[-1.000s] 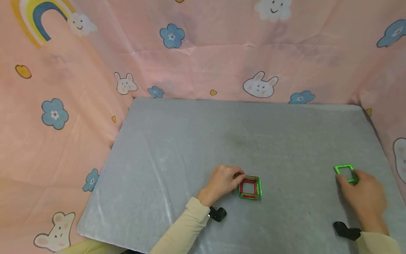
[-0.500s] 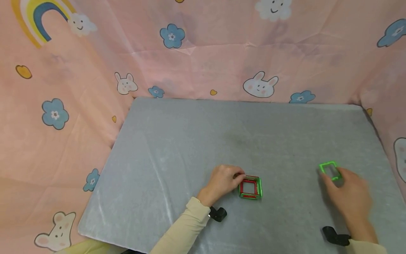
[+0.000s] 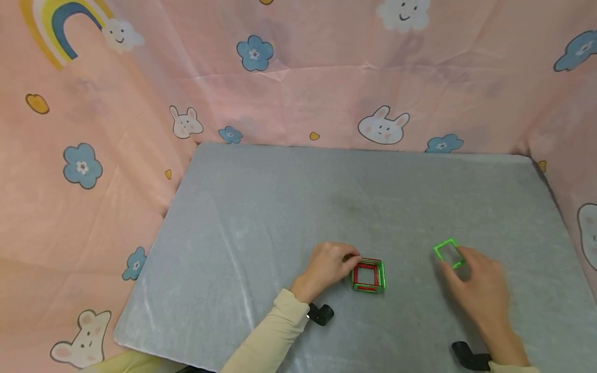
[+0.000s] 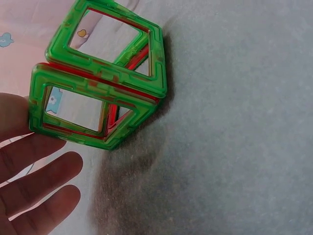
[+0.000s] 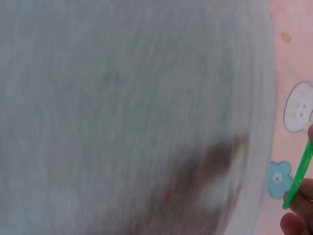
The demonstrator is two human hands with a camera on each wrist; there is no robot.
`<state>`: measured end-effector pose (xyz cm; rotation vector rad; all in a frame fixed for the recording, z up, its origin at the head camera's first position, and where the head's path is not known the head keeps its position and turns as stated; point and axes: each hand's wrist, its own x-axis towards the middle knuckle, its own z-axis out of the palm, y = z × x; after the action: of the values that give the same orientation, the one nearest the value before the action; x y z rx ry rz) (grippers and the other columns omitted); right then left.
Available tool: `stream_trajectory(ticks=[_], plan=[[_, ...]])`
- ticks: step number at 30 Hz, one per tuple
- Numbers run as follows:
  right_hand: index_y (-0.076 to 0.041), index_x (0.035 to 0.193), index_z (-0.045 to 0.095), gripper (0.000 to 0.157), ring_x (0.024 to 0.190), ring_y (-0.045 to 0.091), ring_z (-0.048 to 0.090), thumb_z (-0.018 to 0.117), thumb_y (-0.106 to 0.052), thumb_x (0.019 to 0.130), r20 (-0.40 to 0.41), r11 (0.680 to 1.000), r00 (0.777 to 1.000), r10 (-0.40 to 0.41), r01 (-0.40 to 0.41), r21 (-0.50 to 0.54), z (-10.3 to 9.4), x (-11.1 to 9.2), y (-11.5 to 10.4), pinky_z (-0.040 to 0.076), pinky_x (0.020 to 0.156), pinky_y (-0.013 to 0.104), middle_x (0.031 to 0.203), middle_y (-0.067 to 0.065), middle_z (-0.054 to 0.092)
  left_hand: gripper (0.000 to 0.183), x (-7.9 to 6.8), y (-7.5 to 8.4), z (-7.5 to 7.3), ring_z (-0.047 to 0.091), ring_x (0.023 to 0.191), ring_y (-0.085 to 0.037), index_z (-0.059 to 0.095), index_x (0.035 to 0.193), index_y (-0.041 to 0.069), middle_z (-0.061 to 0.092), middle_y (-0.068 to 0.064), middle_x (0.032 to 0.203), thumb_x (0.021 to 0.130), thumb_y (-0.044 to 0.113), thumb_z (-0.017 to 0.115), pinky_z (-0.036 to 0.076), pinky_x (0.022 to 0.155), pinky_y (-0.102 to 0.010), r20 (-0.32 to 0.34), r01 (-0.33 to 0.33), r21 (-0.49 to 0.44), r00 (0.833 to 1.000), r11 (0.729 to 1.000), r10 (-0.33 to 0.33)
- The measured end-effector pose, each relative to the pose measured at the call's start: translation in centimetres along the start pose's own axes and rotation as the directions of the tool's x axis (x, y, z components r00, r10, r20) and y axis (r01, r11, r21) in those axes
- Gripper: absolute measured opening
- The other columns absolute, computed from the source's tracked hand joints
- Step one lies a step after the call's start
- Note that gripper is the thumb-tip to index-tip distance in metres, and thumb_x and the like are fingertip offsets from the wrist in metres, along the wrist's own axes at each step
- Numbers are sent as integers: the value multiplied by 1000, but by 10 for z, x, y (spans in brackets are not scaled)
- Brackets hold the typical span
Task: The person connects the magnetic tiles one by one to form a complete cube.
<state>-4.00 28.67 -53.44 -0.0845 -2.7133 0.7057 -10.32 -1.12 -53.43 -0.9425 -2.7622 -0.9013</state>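
Note:
An open-topped cube of green and red magnetic tiles [image 3: 380, 277] stands on the grey table, right of my left hand [image 3: 325, 268]. My left thumb and index finger pinch its far left corner; the other fingers [image 4: 49, 171] spread below it in the left wrist view. Its square window-frame sides show close up as green tiles [image 4: 98, 90] with red edges. To the right, above the table, my right hand [image 3: 482, 290] pinches a single green square magnetic tile [image 3: 437, 252] by its near side. In the right wrist view that green tile [image 5: 299, 174] appears edge-on at the border.
A grey cloth-covered table [image 3: 261, 207] spreads under both hands. Pink printed curtain [image 3: 308, 93] hangs behind it and along its sides. A black wrist mount [image 3: 321, 314] sits by the left wrist, another black mount [image 3: 470, 356] by the right.
My right hand has moved left across the table with the green magnetic tile, coming nearer the cube, and the tile has turned a little. My left hand and the cube have stayed still.

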Motion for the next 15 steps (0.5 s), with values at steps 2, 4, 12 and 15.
stream_trajectory(ticks=[2, 4, 12, 15], plan=[[11, 116, 60, 47, 103, 50, 52, 76, -12, 79, 12, 1000, 1000, -1, 1, -8, 1, -1, -5, 36, 87, 58, 114, 34, 60, 7, 0, 0, 0, 61, 65, 0, 78, 86, 17, 72, 8, 79, 88, 21, 74, 40, 57, -10, -1, -2, -3, 1000, 1000, 2], [11, 117, 59, 47, 103, 49, 51, 76, -12, 79, 28, 1000, 1000, 5, -5, -17, 2, -2, -10, 36, 85, 58, 115, 34, 59, 7, 0, 0, 0, 61, 65, -1, 78, 86, 17, 72, 8, 79, 88, 22, 73, 40, 57, -10, -1, -2, -6, 1000, 1000, 2], [9, 115, 61, 48, 99, 47, 56, 78, -12, 75, 4, 995, 995, -97, 97, 24, 6, -4, -27, 36, 85, 55, 111, 32, 62, 8, -1, 1, -1, 61, 65, 0, 79, 86, 19, 73, 9, 80, 89, 23, 73, 39, 56, -10, 5, 14, -1, 1000, 1000, -14], [9, 113, 63, 47, 98, 47, 57, 77, -15, 75, -24, 985, 987, -160, 162, 65, 9, -5, -33, 36, 85, 55, 108, 30, 64, 8, -1, 1, -1, 61, 65, 0, 79, 86, 19, 73, 9, 80, 89, 23, 73, 39, 57, -10, 7, 20, -5, 1000, 1000, -20]])
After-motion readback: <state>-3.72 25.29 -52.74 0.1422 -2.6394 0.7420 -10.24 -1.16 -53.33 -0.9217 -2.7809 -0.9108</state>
